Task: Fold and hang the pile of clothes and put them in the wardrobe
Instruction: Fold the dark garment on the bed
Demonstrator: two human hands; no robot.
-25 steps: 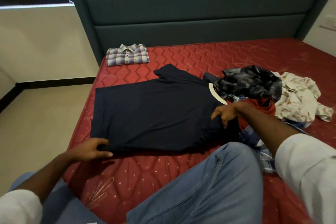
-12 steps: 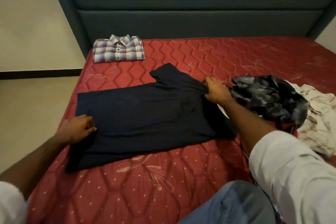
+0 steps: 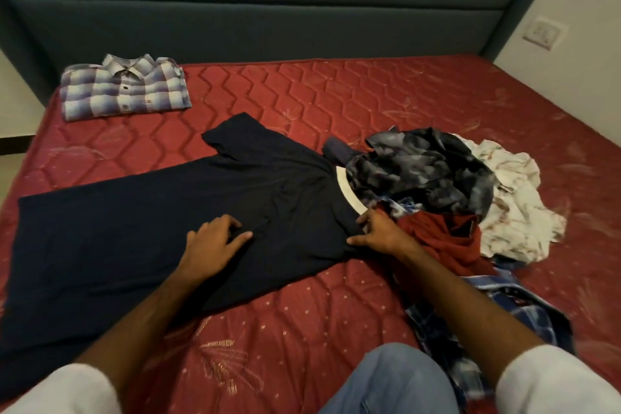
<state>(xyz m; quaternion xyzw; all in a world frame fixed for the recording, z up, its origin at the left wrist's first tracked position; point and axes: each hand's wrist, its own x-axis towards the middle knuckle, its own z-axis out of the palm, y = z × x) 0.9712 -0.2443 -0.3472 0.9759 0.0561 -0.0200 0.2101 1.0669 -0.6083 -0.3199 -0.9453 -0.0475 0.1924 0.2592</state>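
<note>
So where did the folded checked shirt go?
The folded checked shirt lies at the far left corner of the red mattress, right below the dark headboard, beyond the dark T-shirt.

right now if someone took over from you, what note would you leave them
Left hand: flat on the dark navy t-shirt, fingers spread, gripping nothing.
Right hand: resting on the same shirt's edge near its white collar; grip unclear.
Navy shirt lies spread on the red quilted mattress, not yet folded.
Done: one folded blue-and-white checked shirt by the headboard.
Left: the navy shirt, then the unsorted clothes pile on the right, then everything into the wardrobe, which is not in view.
</note>
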